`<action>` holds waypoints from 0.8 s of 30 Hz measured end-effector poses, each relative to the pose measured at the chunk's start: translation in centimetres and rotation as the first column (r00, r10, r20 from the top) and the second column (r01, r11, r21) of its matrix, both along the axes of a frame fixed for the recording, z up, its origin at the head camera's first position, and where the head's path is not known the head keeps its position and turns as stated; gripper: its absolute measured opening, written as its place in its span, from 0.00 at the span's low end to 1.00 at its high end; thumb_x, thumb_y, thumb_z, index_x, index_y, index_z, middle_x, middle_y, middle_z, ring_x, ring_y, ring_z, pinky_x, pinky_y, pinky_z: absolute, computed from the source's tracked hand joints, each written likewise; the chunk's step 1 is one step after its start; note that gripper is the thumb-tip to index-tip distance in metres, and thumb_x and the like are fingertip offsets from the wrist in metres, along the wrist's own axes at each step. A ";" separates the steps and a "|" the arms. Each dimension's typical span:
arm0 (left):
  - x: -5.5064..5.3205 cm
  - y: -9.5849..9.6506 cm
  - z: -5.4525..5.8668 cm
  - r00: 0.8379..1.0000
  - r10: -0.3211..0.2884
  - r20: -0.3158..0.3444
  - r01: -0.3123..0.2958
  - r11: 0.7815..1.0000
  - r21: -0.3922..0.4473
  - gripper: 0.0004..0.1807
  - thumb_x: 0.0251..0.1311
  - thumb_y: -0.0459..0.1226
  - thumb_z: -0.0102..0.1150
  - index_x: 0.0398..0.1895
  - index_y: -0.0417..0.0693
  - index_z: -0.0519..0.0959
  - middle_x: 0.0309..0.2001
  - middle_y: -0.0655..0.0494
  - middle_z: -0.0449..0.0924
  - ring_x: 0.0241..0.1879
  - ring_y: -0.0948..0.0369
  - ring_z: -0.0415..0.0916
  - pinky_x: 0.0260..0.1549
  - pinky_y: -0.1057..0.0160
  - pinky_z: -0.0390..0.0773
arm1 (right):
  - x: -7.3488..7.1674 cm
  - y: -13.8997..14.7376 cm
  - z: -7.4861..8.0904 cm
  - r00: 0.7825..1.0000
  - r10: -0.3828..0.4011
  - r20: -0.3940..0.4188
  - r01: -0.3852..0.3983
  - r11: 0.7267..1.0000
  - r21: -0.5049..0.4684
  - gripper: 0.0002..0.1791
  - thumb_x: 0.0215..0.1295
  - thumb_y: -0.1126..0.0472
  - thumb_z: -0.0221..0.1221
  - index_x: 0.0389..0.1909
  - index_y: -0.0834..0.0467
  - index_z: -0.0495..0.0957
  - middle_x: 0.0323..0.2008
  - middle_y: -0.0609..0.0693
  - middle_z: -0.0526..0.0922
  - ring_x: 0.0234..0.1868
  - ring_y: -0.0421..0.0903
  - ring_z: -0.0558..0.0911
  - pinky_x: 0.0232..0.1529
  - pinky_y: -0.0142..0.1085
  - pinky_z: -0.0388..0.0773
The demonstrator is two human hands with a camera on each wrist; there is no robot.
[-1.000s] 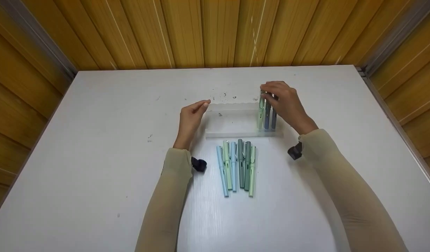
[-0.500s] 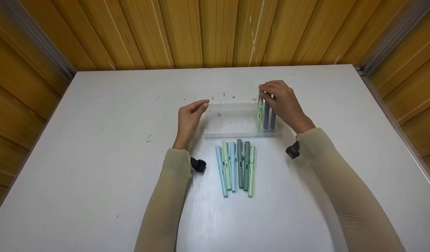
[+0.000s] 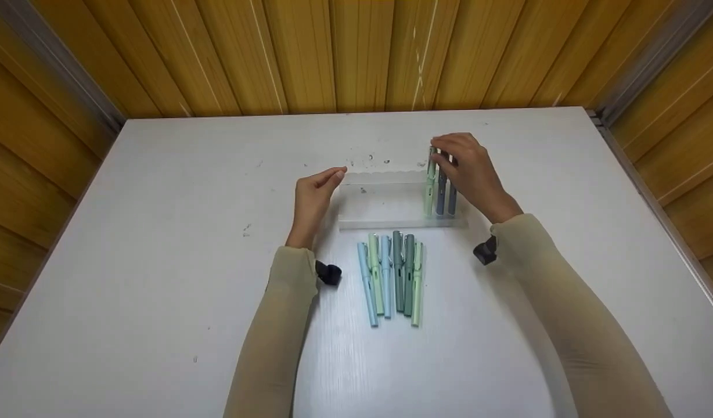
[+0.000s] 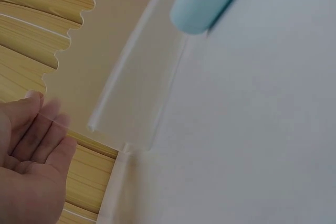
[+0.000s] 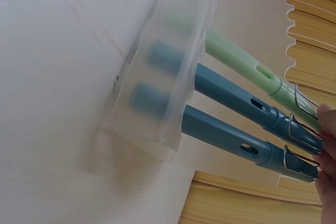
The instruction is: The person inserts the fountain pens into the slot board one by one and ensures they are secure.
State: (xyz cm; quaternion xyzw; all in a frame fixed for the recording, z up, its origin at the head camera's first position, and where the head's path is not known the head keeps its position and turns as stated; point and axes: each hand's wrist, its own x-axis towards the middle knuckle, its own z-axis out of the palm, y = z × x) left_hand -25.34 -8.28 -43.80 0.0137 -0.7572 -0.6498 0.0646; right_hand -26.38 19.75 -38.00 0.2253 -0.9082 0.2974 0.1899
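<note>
A translucent pen stand (image 3: 385, 222) with a scalloped back edge sits mid-table. My left hand (image 3: 316, 194) pinches its upper left corner; the left wrist view shows thumb and fingers around that clear corner (image 4: 58, 114). At the stand's right end, a light green pen (image 5: 241, 61) and two dark blue pens (image 5: 231, 95) lean in a row, their lower ends behind the frosted front trough (image 5: 157, 82). My right hand (image 3: 467, 168) pinches the light green pen near its cap top, other fingers over the neighbouring caps. Its fingertips are partly cut off in the right wrist view.
In front of the stand several pens lie side by side: light blue pens (image 3: 367, 284), light green pens (image 3: 417, 284) and dark green pens (image 3: 398, 273). The white table (image 3: 188, 232) ends at a yellow wood-patterned wall (image 3: 356, 58).
The view has shifted very slightly. Both hands, the stand and the pens keep practically the same places.
</note>
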 end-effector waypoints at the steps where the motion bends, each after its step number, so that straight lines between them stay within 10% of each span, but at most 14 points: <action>1: 0.0 0.0 0.0 1.000 -0.001 -0.001 0.001 1.000 0.003 0.14 0.63 0.44 0.60 0.47 0.47 0.85 0.51 0.54 0.84 0.58 0.60 0.76 0.62 0.60 0.72 | 0.0 0.0 0.0 1.000 -0.003 -0.004 0.003 1.000 -0.003 0.17 0.65 0.64 0.60 0.54 0.63 0.79 0.54 0.57 0.81 0.58 0.51 0.75 0.57 0.44 0.77; 13: 0.0 0.2 0.1 1.000 0.011 0.029 -0.011 1.000 -0.007 0.15 0.63 0.45 0.60 0.47 0.48 0.84 0.51 0.56 0.84 0.59 0.61 0.76 0.62 0.60 0.71 | 1.2 0.5 0.1 0.999 0.023 -0.046 -0.028 0.993 -0.113 0.15 0.63 0.64 0.63 0.51 0.62 0.81 0.50 0.56 0.84 0.52 0.51 0.78 0.55 0.45 0.76; 24: -0.1 0.0 0.2 1.000 0.006 0.006 -0.006 1.000 0.007 0.15 0.63 0.44 0.60 0.48 0.47 0.84 0.51 0.53 0.84 0.58 0.60 0.76 0.61 0.59 0.72 | 3.8 0.4 -0.5 0.979 0.052 0.198 -0.022 0.989 -0.149 0.14 0.62 0.61 0.64 0.48 0.60 0.83 0.46 0.54 0.85 0.41 0.43 0.78 0.40 0.19 0.72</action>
